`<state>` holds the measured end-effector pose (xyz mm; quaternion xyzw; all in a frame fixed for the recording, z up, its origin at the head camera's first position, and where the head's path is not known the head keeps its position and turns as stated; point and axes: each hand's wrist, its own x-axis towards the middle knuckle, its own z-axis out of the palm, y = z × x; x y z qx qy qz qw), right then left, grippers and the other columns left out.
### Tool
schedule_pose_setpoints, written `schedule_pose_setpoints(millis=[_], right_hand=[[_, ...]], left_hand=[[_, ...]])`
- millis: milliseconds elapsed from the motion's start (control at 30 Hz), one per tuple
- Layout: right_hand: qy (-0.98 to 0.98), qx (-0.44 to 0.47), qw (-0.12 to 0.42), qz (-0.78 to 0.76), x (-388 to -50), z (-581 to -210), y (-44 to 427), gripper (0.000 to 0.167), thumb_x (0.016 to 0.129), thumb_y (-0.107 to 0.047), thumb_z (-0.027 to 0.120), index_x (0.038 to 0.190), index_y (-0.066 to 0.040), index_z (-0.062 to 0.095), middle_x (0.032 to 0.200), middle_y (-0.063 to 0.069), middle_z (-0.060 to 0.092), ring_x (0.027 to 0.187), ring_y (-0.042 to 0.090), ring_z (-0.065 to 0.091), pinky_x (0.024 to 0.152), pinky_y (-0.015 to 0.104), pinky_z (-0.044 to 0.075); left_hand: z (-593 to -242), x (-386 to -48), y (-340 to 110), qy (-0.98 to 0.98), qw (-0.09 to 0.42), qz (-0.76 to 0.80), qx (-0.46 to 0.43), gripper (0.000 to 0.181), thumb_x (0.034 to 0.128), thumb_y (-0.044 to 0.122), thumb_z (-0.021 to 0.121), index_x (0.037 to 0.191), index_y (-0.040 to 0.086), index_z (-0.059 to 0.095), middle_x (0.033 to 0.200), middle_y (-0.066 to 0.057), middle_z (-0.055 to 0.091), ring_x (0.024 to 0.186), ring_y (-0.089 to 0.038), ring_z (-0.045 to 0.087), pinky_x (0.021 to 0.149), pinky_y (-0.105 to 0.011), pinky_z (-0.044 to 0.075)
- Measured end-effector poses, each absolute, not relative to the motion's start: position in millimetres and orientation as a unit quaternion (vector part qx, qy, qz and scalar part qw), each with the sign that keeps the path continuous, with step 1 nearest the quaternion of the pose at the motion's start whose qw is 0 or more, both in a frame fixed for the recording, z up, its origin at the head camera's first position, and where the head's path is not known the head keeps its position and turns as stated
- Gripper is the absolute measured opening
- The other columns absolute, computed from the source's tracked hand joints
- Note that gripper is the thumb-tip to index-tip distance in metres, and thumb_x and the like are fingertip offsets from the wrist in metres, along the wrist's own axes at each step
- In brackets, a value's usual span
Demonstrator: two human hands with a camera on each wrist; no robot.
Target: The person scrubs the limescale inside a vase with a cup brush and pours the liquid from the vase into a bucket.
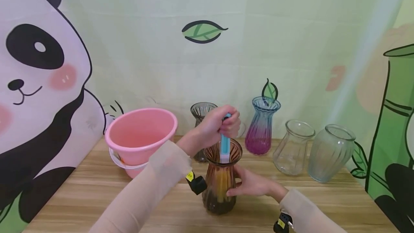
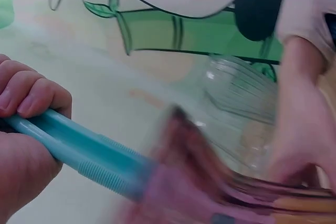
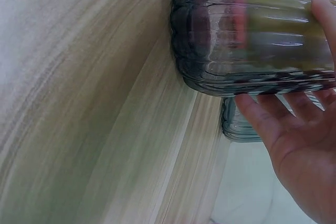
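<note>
My left hand (image 1: pixel 226 123) grips the light blue handle of a sponge brush (image 1: pixel 225 145) above an amber-to-grey ribbed glass vase (image 1: pixel 213 197). Its yellowish head shows through the glass, inside the vase. The vase stands upright on the wooden table, and my right hand (image 1: pixel 253 182) holds it around the lower right side. In the left wrist view, fingers wrap the blue handle (image 2: pixel 100 153), with the vase mouth blurred beside it. Seen from the right wrist, my thumb and fingers (image 3: pixel 262 119) span the vase body (image 3: pixel 220 35).
A pink bucket (image 1: pixel 129 150) with a white handle stands on the left. Behind the arms is a grey glass vase (image 1: pixel 202 110). At the right stand a blue-purple vase (image 1: pixel 260 128), a clear flared vase (image 1: pixel 292 154) and a rounded clear vase (image 1: pixel 331 154). A printed cloth (image 1: pixel 145 46) hangs behind.
</note>
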<state>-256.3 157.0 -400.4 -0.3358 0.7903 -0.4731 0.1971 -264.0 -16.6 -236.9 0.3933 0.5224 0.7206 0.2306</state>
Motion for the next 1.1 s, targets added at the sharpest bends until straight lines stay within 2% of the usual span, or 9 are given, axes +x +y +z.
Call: schedule_pose_setpoints(millis=[233,467,767,933,1100], right_hand=[[0.777,-0.341,0.2,-0.489,-255.8,-400.9,155.0,0.07,0.081,-0.015,0.069,0.136,-0.001,0.028,0.133,0.019,0.042,0.124,0.034,0.041,0.091,0.034,0.047],[0.783,-0.349,0.207,-0.471,-255.3,-400.1,155.3,0.069,0.083,-0.017,0.067,0.136,-0.001,0.027,0.133,0.019,0.041,0.124,0.031,0.041,0.09,0.034,0.047],[0.781,-0.365,0.231,-0.452,-256.3,-394.9,157.9,0.069,0.083,-0.014,0.066,0.134,0.004,0.025,0.135,0.022,0.037,0.128,0.035,0.034,0.102,0.045,0.035],[0.774,-0.351,0.235,-0.472,-255.1,-397.2,156.9,0.069,0.082,-0.012,0.066,0.134,0.003,0.024,0.135,0.022,0.037,0.129,0.035,0.034,0.102,0.043,0.036],[0.779,-0.335,0.238,-0.473,-254.0,-399.6,156.7,0.072,0.083,-0.017,0.067,0.136,-0.002,0.022,0.137,0.019,0.036,0.13,0.033,0.033,0.101,0.038,0.038]], left_hand=[[-267.0,-264.3,-15.9,0.534,0.268,0.7,0.39,0.039,0.0943,0.011,0.023,0.055,0.014,0.027,0.048,0.007,0.028,0.043,-0.008,0.023,0.047,-0.022,0.021],[-272.7,-264.9,-15.9,0.537,0.255,0.693,0.407,0.039,0.0941,0.011,0.025,0.056,0.015,0.027,0.048,0.007,0.028,0.043,-0.008,0.023,0.047,-0.022,0.022],[-275.9,-264.2,-17.9,0.534,0.251,0.7,0.403,0.041,0.0947,0.011,0.023,0.054,0.015,0.027,0.047,0.007,0.027,0.042,-0.009,0.023,0.047,-0.022,0.021],[-275.7,-264.2,-20.6,0.531,0.234,0.714,0.392,0.042,0.0943,0.013,0.025,0.053,0.016,0.028,0.046,0.008,0.027,0.041,-0.009,0.022,0.045,-0.022,0.02],[-266.8,-263.2,-23.7,0.525,0.228,0.728,0.377,0.043,0.0945,0.013,0.025,0.052,0.017,0.028,0.045,0.008,0.027,0.04,-0.008,0.022,0.045,-0.023,0.019]])
